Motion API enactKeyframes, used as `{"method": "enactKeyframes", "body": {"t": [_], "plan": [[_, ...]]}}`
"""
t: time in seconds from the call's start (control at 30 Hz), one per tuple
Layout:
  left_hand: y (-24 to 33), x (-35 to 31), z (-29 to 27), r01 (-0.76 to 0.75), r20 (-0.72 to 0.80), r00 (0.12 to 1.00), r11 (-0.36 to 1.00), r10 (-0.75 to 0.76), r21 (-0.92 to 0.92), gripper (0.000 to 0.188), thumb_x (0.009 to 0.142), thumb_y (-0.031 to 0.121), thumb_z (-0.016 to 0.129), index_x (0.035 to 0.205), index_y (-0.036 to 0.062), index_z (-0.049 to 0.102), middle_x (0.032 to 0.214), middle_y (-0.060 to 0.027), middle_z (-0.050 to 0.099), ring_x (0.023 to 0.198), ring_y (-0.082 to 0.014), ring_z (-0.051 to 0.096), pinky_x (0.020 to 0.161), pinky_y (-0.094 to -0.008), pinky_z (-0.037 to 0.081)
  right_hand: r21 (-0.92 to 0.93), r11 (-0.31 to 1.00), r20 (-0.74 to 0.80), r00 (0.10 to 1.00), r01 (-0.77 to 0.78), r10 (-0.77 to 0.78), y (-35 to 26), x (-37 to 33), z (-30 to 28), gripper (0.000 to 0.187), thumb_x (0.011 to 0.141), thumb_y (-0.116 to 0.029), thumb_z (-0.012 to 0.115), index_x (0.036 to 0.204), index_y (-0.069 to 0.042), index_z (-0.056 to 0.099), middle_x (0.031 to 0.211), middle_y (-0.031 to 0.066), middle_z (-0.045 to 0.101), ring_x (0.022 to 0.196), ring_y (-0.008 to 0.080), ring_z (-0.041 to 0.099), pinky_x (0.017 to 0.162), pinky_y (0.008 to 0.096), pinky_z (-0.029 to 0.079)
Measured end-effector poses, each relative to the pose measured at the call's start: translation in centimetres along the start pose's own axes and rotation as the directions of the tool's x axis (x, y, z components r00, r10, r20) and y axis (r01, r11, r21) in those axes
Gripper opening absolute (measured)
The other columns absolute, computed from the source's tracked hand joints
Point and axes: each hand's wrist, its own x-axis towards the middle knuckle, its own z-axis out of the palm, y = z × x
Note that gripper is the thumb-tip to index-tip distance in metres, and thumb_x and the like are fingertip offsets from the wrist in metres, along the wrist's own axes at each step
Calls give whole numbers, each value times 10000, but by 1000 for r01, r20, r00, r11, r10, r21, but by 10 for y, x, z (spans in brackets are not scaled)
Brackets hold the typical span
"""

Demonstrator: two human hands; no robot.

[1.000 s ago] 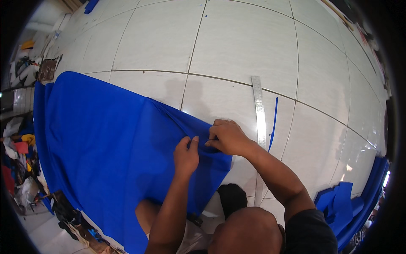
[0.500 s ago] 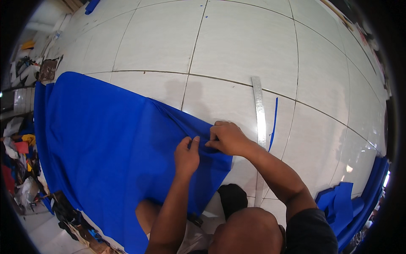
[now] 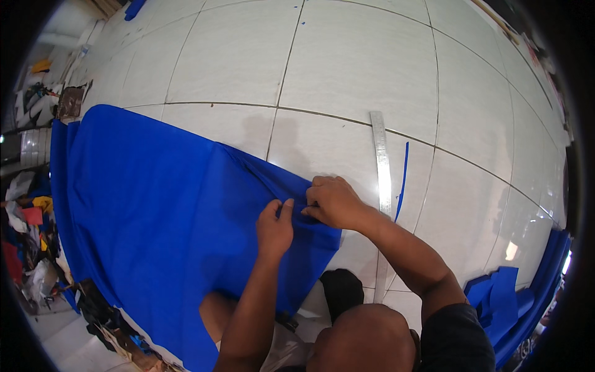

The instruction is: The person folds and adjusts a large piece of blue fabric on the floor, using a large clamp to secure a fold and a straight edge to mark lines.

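Note:
A large sheet of blue fabric [image 3: 142, 204] lies spread over the tiled floor, folded at its left side and running under my legs. My left hand [image 3: 276, 224] pinches the cloth near its right end, thumb and fingers pressed together. Close beside it, my right hand [image 3: 331, 201] grips the same fabric by its upper right edge, fingers curled over. A loose fold runs between the hands and up to the left along that edge. The exact bit of cloth between my fingertips is hidden.
Right of my hands lie a long metal ruler [image 3: 380, 167] and a thin blue fabric strip [image 3: 403, 180]. Folded blue cloth [image 3: 496, 297] is stacked at the lower right. Mixed scraps [image 3: 37, 217] crowd the left edge. White tiles [image 3: 359, 56] stretch beyond the fabric.

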Motion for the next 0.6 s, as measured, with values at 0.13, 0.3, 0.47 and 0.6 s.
{"method": "enactKeyframes", "body": {"t": [0.13,0.3,0.47,0.6], "plan": [[0,-1,0,-20,7,1000,1000,20,22,326,937,245,594,740,-9,540,603,-46,478,582,-113,415,538,-326,353,11,996,-86,993,-83,84,-1,-4,-4,263,741,-288,775,763,-65,636,829,94,546,860,278,555,796,404,435],[-4,1,1,-35,-4,999,999,35,-1,330,935,242,597,738,-15,532,603,-61,470,578,-119,407,536,-328,350,-31,994,-206,972,109,-113,-7,-3,-2,238,740,-273,775,758,-71,652,848,84,543,873,284,551,797,383,435],[3,1,-1,-27,-4,1000,999,27,30,328,932,246,602,758,-24,536,616,-75,475,594,-128,417,554,-336,361,-24,998,-32,997,63,-64,4,-1,6,215,734,-249,776,746,-75,650,831,91,531,884,283,550,817,389,426],[4,-2,-1,10,-1,1000,999,-10,30,328,927,260,607,787,-31,550,637,-98,496,611,-159,435,588,-347,382,20,998,-17,998,-62,62,-4,-2,-4,226,730,-253,780,738,-77,638,843,95,530,893,280,545,815,402,421]]}}
